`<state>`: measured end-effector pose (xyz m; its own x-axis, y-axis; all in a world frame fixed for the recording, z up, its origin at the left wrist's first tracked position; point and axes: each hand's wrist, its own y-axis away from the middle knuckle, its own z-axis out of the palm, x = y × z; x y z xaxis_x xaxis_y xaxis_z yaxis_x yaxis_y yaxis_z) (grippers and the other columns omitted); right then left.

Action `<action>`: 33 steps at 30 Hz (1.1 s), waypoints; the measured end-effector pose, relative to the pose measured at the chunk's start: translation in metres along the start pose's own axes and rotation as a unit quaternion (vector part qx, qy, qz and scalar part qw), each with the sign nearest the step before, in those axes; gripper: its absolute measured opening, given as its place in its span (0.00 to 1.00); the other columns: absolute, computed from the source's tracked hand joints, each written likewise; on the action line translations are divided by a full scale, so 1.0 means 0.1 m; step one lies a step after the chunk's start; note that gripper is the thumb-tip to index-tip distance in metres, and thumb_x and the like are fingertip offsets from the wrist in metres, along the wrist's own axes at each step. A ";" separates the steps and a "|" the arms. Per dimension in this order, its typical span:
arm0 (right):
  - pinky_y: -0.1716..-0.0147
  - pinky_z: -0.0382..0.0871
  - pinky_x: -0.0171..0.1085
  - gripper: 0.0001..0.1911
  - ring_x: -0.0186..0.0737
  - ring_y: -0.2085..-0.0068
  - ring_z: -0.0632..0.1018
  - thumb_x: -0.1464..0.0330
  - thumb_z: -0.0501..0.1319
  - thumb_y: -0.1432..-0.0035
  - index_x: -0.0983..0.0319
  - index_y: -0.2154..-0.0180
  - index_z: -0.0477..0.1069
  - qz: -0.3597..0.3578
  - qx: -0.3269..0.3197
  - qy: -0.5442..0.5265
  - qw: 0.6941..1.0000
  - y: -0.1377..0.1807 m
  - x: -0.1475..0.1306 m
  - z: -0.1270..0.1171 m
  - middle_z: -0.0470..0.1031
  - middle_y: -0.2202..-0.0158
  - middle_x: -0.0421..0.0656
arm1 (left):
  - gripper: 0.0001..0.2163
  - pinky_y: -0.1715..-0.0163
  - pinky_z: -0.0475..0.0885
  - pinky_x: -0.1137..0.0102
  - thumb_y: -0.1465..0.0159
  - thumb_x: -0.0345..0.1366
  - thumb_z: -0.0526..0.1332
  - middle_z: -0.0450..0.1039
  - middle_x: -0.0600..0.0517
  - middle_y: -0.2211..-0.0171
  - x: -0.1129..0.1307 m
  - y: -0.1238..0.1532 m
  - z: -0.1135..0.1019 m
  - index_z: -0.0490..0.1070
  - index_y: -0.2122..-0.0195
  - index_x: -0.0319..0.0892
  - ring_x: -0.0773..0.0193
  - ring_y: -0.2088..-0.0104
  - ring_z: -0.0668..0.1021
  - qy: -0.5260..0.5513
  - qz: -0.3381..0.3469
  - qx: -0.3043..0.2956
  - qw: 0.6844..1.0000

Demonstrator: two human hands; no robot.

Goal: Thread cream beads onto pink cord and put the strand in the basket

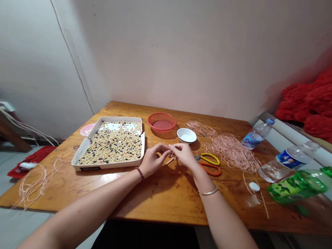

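Note:
My left hand (153,159) and my right hand (184,155) meet above the middle of the wooden table, thumbs and fingertips pinched together. A short pale beaded cord (169,161) hangs just below the fingertips, between the two hands. The exact spot where the fingers grip it is too small to make out. Left of my left hand lies a white tray (108,168) holding many cream, black and a few green beads (114,142). Scissors (210,163) with one yellow and one orange handle rest beside my right wrist.
Behind my hands stand a red plastic basket (161,128) and a small white bowl (187,135). Pink cord (231,149) lies heaped at the right, more cord (34,186) at the left edge. Several bottles, including a green one (301,185), and a white cap (254,187) are at the right.

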<state>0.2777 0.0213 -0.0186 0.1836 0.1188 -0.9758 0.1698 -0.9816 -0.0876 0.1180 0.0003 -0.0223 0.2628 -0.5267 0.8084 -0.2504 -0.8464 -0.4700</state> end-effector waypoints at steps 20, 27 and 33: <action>0.79 0.70 0.31 0.21 0.41 0.70 0.79 0.53 0.62 0.49 0.66 0.69 0.77 -0.010 0.018 -0.005 1.000 0.00 -0.01 0.01 0.79 0.70 0.48 | 0.11 0.67 0.71 0.70 0.39 0.44 0.62 0.80 0.50 0.64 -0.04 -0.02 -0.04 0.79 0.64 0.43 0.63 0.69 0.78 -0.072 -0.014 -0.004 0.997; 0.78 0.69 0.31 0.22 0.42 0.69 0.80 0.52 0.62 0.50 0.66 0.71 0.76 -0.005 0.023 -0.001 1.000 0.00 0.00 0.02 0.79 0.71 0.48 | 0.14 0.70 0.68 0.71 0.34 0.44 0.55 0.80 0.50 0.66 0.01 -0.01 -0.06 0.79 0.63 0.44 0.64 0.72 0.76 -0.147 0.002 -0.027 0.989; 0.80 0.69 0.32 0.22 0.43 0.71 0.80 0.51 0.64 0.52 0.66 0.72 0.75 0.003 0.000 -0.023 1.000 0.00 0.01 0.05 0.78 0.73 0.47 | 0.13 0.71 0.67 0.72 0.36 0.45 0.57 0.78 0.51 0.68 -0.02 -0.02 -0.06 0.76 0.67 0.42 0.66 0.73 0.73 -0.157 0.020 0.004 0.987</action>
<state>0.2728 0.0203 -0.0206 0.1399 0.1062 -0.9845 0.1697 -0.9821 -0.0818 0.1127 0.0033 -0.0214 0.5296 -0.5570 0.6398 -0.2588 -0.8243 -0.5035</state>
